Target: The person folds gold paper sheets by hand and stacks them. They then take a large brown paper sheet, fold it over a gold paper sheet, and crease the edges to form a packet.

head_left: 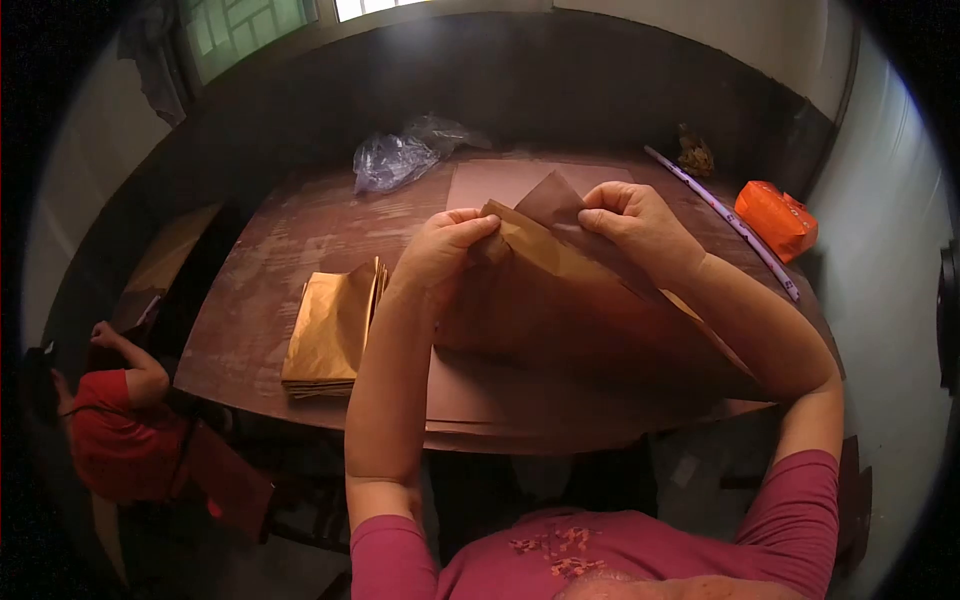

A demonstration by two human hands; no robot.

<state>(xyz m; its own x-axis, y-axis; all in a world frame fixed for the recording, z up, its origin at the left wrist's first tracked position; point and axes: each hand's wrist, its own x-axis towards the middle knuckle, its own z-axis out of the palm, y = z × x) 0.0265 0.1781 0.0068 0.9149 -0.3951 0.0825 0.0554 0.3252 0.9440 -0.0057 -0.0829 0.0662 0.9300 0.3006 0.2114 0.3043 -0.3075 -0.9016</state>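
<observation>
I pinch a brown paper sheet [560,270] with both hands above the table [300,240]: my left hand [440,250] grips its folded edge, my right hand [635,225] its raised corner. A stack of folded bags [330,335] lies just left; a plastic bag [400,155] sits farther back.

head view, looking down, close over table [300,240]

Brightness: dim, with a warm brown cast.
Light source: daylight from the window [262,25] at the top.
Glare: pale sheen across the worktop [290,235].
Edges: fisheye bending, black corners.
Focus: centre fairly sharp, sides soft, faint haze near the top.
</observation>
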